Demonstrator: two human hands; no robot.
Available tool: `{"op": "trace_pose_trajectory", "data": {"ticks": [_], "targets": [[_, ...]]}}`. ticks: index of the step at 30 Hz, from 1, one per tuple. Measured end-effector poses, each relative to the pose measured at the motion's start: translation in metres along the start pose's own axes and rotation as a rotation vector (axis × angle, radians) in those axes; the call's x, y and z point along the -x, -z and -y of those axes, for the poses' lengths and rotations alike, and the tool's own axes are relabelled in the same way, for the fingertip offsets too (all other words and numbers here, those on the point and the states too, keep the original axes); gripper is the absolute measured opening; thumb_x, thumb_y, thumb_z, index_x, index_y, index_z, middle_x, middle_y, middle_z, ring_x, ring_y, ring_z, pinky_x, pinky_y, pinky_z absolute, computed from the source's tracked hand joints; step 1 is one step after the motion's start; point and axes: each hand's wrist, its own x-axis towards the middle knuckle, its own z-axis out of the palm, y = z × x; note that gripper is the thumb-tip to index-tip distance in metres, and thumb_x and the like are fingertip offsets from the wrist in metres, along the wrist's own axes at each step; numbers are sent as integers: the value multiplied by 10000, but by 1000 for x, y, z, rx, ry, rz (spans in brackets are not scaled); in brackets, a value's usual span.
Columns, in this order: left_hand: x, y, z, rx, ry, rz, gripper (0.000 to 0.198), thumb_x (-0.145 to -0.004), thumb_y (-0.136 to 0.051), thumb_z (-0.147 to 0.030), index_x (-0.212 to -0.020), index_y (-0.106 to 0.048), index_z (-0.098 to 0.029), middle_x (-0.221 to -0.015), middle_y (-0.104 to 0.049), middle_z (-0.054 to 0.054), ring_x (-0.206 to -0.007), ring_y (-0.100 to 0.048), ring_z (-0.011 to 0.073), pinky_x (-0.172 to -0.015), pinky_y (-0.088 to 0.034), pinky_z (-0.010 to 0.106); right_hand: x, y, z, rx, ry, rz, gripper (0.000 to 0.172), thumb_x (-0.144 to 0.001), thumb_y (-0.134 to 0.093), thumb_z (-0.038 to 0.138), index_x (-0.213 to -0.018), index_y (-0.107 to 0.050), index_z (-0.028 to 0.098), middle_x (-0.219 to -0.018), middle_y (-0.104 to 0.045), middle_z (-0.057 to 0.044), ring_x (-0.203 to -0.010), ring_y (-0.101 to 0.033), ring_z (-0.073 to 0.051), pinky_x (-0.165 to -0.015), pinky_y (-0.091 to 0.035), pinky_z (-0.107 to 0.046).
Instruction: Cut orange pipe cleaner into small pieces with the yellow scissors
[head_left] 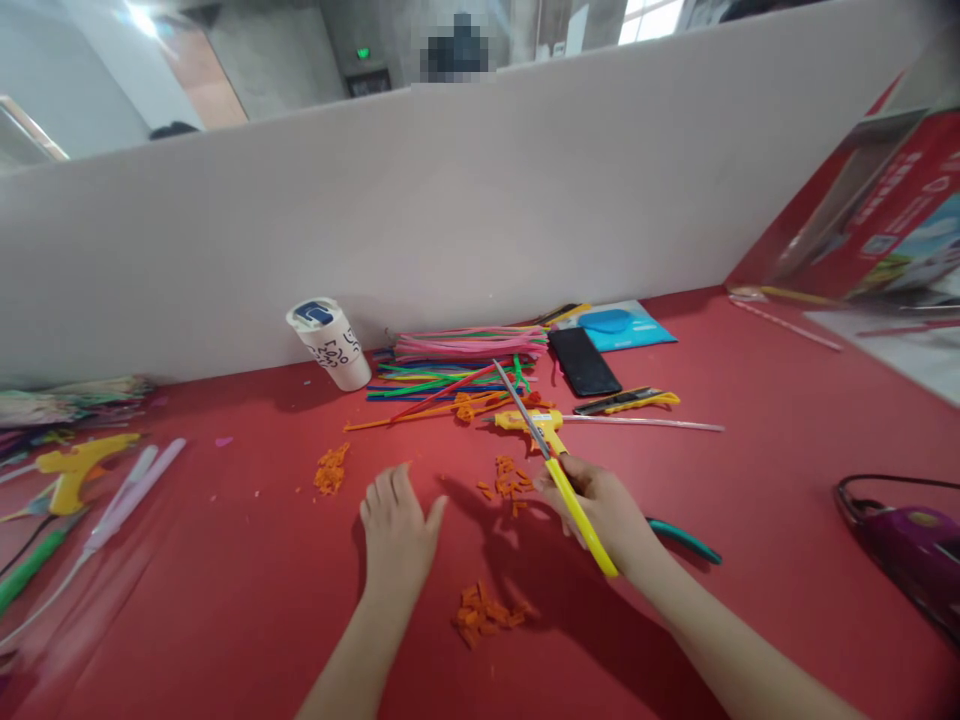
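Observation:
My right hand (600,505) is closed around yellow-handled scissors (577,510), seen nearly edge-on, with the silver blades pointing up and away to the left. My left hand (396,520) lies palm down over the red table, fingers stretched out and thumb apart, holding nothing. Small cut orange pieces lie in three piles: a fine pile (331,470) left of my left hand, loose bits (512,480) beside my right hand, and a near pile (484,612) between my forearms. A yellow glue gun (534,422) with a clear glue stick lies behind the scissors, partly covered by the blades.
Coloured pipe cleaners (457,365) lie along the white partition (450,200), between a white cup (330,345) and a black phone (585,362). A utility knife (626,401) and teal handle (686,540) are rightward. Another yellow glue gun (79,470) lies left; a purple device (911,545) right.

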Motion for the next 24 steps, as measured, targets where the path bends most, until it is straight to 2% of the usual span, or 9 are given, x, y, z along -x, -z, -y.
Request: {"op": "trace_pose_trajectory", "data": {"ticks": [2,3,5,6,8,12,16,19,24], "targets": [[-5,5,9,60,31,-15,271,-774,-445,-310,-940,-522,-111,-914,-495,143,-873,-456,288,-748,-353,420,1,0,0,-8,2,0,177,-640,-499,367,-630,-409,215,-355,-346,110,-281,-326,-61,-318,-230,-198],[-7,8,11,134,8,22,192,-780,-435,-291,-829,-544,-141,-855,-497,107,-833,-466,260,-740,-360,397,1,0,0,-12,4,-2,179,-638,-503,363,-626,-401,216,-362,-345,110,-287,-332,-60,-321,-232,-196],[-5,15,6,334,-81,159,164,-779,-431,-243,-664,-529,-180,-775,-486,51,-771,-477,208,-721,-374,348,2,0,0,-18,5,-5,183,-633,-512,353,-619,-391,216,-374,-349,108,-299,-340,-59,-327,-236,-193],[-3,19,1,442,-138,246,153,-768,-443,-217,-641,-524,-188,-773,-486,37,-764,-480,191,-717,-378,327,2,0,0,-20,6,-6,182,-632,-514,349,-619,-391,215,-380,-355,106,-305,-343,-59,-330,-238,-192],[4,27,-12,607,-255,407,98,-724,-478,-145,-774,-541,-201,-857,-495,36,-828,-473,178,-738,-380,298,2,0,-1,-23,5,-4,175,-632,-514,341,-620,-396,213,-386,-362,104,-311,-346,-59,-333,-241,-192],[15,40,-29,590,-466,616,189,-646,-472,-36,-711,-545,-198,-820,-498,24,-812,-449,171,-736,-362,287,1,0,-2,-30,-7,-5,164,-636,-503,339,-629,-400,213,-372,-346,110,-301,-327,-57,-329,-234,-191],[15,45,-25,513,-508,670,293,-579,-419,31,-716,-547,-194,-839,-493,19,-808,-432,162,-726,-348,281,2,0,-1,-32,-21,-6,172,-630,-503,339,-612,-386,214,-378,-346,108,-306,-315,-53,-326,-227,-188],[12,43,-21,495,-520,691,262,-602,-424,11,-716,-543,-193,-851,-486,20,-804,-429,161,-715,-347,277,2,-2,0,-36,-28,0,175,-625,-502,342,-606,-386,213,-399,-349,102,-321,-315,-52,-329,-223,-188],[12,36,-21,446,-490,627,181,-669,-409,-22,-662,-504,-175,-789,-482,28,-766,-429,164,-689,-341,282,2,-4,1,-41,-32,12,209,-604,-518,356,-586,-368,212,-436,-346,97,-351,-311,-48,-343,-231,-189]]}}
